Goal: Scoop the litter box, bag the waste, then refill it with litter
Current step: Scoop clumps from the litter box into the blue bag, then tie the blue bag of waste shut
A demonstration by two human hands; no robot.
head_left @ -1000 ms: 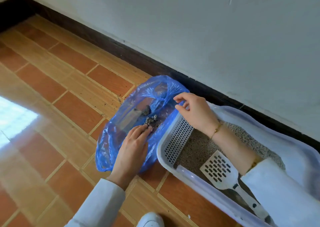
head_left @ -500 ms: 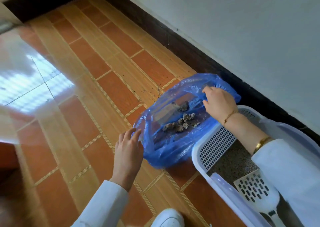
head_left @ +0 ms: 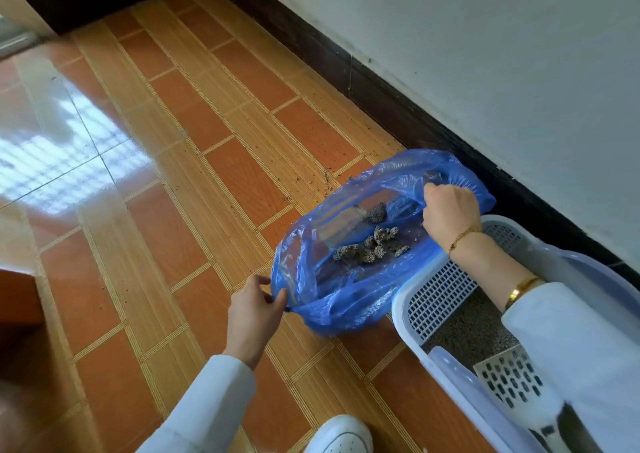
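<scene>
Shoe toe (head_left: 341,433) and two pale sleeves sit nearest the camera, on the orange tiled floor (head_left: 214,162). To the right, the white litter box (head_left: 450,376) holds grey litter, with the slotted scoop (head_left: 512,381) lying inside it, held by nobody. Just beyond the box's near-left corner lies the blue plastic bag (head_left: 346,310), its mouth spread open and dark waste clumps (head_left: 375,241) resting in its middle. The left hand (head_left: 254,309) pinches the bag's near rim between thumb and fingers; the right hand (head_left: 450,210) is curled round the far rim, gripping a bunch of plastic close to the dark skirting board (head_left: 381,89). Loose litter grains (head_left: 311,182) are scattered on the tiles past the bag.

Scooping looks finished, so the step in hand is most likely closing the bag. To do it well, both rims should be lifted together and evenly, so the clumps slide toward the bottom rather than roll out of a sagging side. The film is thin and slack, so gathering plenty of material in each hand before drawing the edges together would give a surer hold. Keeping the mouth above the clumps while twisting or knotting should stop any more grit from reaching the floor
</scene>
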